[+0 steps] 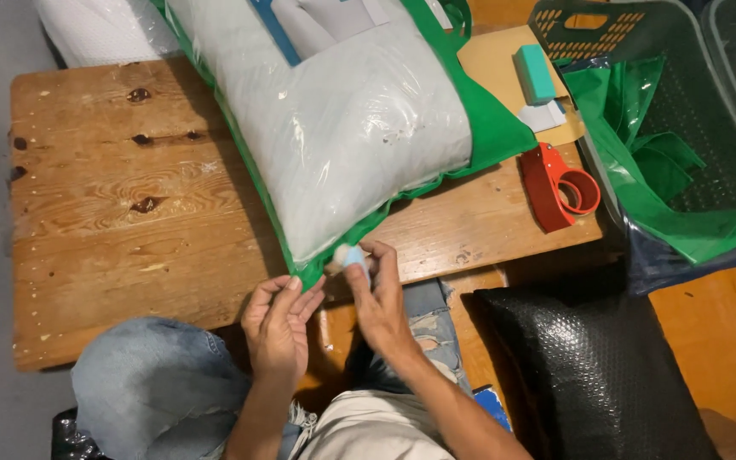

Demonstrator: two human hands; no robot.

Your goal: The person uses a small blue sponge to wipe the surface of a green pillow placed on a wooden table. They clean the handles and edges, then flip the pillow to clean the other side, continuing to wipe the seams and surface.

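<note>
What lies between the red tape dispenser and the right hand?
In the head view, only bare wooden tabletop separates the tape dispenser from the right hand.

left hand (278,319) open, right hand (376,294) pinching (fingers together)

The scene is viewed from a single head-worn camera, aimed steeply downward and slightly forward. The wooden table (129,213) is seen closely from above; knees fill the bottom edge.
</note>
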